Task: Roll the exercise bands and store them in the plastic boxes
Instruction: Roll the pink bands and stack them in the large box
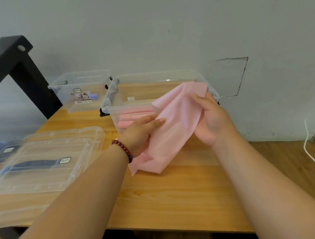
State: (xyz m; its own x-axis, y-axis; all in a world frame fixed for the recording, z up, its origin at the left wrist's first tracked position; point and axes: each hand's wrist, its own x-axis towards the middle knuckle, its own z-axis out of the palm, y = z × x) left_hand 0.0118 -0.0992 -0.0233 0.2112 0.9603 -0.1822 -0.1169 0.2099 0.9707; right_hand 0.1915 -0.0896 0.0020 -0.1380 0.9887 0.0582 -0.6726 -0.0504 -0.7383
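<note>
A loose pink exercise band [173, 124] hangs unrolled between my hands, above the wooden table and in front of a clear plastic box [109, 108]. My left hand [141, 132] holds its lower left part, fingers lying along the fabric with the thumb hidden behind. My right hand [210, 118] grips its upper right part, the fingers curled over the edge. Rolled pink bands [127, 118] lie inside that box. A second clear box [61, 85] at the back left holds a rolled lilac band [94, 96].
Clear lids [46, 160] lie stacked at the left table edge, with a dark band under them. A black metal frame [15, 58] stands at the far left. A white cable [311, 157] runs down at the right. The wall is close behind the boxes.
</note>
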